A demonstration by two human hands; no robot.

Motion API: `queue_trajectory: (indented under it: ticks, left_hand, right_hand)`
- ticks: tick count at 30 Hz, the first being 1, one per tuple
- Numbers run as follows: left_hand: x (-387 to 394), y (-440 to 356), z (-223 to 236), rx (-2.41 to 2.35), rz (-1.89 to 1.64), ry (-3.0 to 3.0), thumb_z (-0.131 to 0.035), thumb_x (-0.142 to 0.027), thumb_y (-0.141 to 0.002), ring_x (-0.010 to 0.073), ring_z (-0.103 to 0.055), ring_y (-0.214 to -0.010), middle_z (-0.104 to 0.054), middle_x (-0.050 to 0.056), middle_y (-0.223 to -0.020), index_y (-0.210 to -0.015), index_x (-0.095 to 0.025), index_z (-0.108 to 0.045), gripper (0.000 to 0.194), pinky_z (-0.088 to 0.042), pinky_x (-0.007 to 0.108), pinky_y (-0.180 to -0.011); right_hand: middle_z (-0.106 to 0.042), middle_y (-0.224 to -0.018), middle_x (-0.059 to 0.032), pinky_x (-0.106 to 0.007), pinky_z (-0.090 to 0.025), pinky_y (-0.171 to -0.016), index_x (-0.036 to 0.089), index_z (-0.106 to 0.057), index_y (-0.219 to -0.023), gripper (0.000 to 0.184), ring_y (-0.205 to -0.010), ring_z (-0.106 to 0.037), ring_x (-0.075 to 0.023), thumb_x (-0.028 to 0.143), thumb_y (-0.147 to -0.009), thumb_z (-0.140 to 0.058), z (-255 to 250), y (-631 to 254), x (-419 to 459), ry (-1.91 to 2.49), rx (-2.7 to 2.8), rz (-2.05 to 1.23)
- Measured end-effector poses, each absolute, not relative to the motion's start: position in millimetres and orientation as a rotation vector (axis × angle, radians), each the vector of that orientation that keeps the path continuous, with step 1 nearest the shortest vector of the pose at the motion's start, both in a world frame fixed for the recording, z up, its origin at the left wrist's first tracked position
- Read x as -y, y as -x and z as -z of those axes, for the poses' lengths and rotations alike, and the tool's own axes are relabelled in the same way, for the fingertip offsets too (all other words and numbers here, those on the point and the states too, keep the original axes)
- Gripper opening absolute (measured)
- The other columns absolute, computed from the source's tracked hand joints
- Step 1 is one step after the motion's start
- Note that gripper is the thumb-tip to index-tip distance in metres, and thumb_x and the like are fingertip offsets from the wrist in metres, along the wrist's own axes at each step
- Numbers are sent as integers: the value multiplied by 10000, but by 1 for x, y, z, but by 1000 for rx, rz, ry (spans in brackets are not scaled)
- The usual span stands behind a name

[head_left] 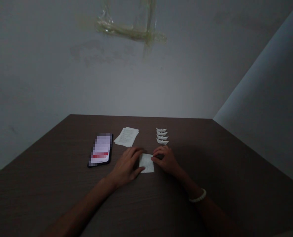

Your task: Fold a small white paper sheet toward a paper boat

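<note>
A small sheet of printed paper (146, 164) lies on the table between my two hands. At its left edge rests my left hand (128, 166), thumb and fingers spread apart, with the thumb on the lower left corner and a fingertip near the upper left one. My right hand (167, 160) is closed in a pinch at the upper right corner of the sheet, its thumb and index finger meeting there. Just beyond the right hand, several small folded paper boats (162, 138) stand in a column.
A stack of printed sheets (127, 137) lies beyond my left hand. To its left is a phone (100, 150) with a lit, pixelated screen. The dark wooden table (62, 184) meets a grey wall (185, 82) bearing yellowed tape (126, 33).
</note>
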State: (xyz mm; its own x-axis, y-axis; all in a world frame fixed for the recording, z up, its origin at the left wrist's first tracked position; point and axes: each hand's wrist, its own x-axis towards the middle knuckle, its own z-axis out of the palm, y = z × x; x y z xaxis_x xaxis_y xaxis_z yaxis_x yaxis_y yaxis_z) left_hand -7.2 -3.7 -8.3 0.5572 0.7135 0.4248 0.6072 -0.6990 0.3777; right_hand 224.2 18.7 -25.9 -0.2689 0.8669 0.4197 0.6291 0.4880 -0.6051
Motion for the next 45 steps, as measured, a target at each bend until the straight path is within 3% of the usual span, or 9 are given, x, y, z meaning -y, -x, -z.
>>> queue_trajectory:
  ticks: [2, 9, 13, 22, 27, 29, 33, 39, 45]
  left_hand:
    - [2, 7, 9, -1141, -830, -2592, -666, -345, -822, 302, -444, -1213, -460, 138, -1332, -1339, -181, -418, 596, -411, 477, -1014]
    - [1, 5, 7, -1108, -731, -2589, -662, -338, -831, 281, -480, -1145, -530, 99, -1237, -1241, -206, -521, 453, -416, 469, -986]
    - [2, 4, 4, -1090, -720, -2593, -652, -330, -844, 269, -494, -1118, -544, 88, -1209, -1229, -210, -526, 423, -420, 455, -971]
    - [2, 7, 11, -1093, -772, -2673, -567, -274, -894, 276, -505, -1135, -557, 109, -1249, -1234, -190, -526, 352, -412, 467, -972]
    - [6, 7, 10, -991, -695, -2732, -668, -515, -795, 311, -491, -1193, -529, 133, -1323, -1312, -178, -482, 645, -392, 495, -1005]
    - [6, 7, 11, -978, -683, -2727, -701, -522, -760, 313, -492, -1202, -541, 136, -1316, -1314, -172, -479, 693, -396, 488, -1007]
    - [5, 6, 13, -1000, -684, -2684, -686, -418, -803, 281, -522, -1171, -575, 113, -1278, -1281, -183, -500, 564, -423, 452, -988]
    - [5, 6, 10, -944, -672, -2703, -635, -355, -856, 273, -543, -1135, -603, 98, -1228, -1208, -188, -553, 398, -440, 439, -961]
    - [7, 6, 9, -897, -664, -2764, -595, -328, -892, 269, -552, -1094, -614, 99, -1181, -1148, -179, -583, 297, -452, 436, -919]
  right_hand:
    - [-713, -886, -21, -346, -398, -826, 219, -706, -728, 58, -868, -592, -196, 238, -726, -761, 26, -224, -19, 1231, 2019, -406]
    - [-700, -852, -25, -338, -382, -798, 214, -705, -725, 101, -840, -572, -192, 240, -817, -672, 30, -224, -21, 1256, 2038, -319]
    - [-690, -864, -20, -342, -385, -804, 211, -698, -757, 20, -852, -570, -195, 204, -772, -709, 29, -223, -20, 1229, 2009, -288]
    - [-680, -848, -10, -345, -372, -777, 230, -713, -746, 85, -839, -553, -195, 162, -721, -758, 27, -223, -17, 1120, 2100, -214]
    - [-684, -831, -16, -361, -364, -781, 232, -724, -754, 86, -832, -534, -202, 150, -733, -738, 25, -223, -15, 1105, 2156, -141]
    - [-682, -829, -17, -363, -370, -786, 229, -721, -754, 81, -829, -533, -201, 152, -733, -734, 25, -223, -15, 1092, 2157, -150]
    - [-683, -848, -23, -363, -388, -802, 219, -711, -764, 73, -822, -541, -197, 156, -730, -722, 24, -223, -14, 1028, 2157, -221]
    - [-693, -868, -21, -343, -405, -780, 213, -697, -800, 230, -825, -559, -194, 26, -693, -615, 18, -226, -12, 943, 2158, -373]
    - [-695, -754, -17, -319, -397, -729, 201, -673, -737, 83, -737, -559, -175, 159, -804, -647, 19, -222, -13, 968, 2126, -429]
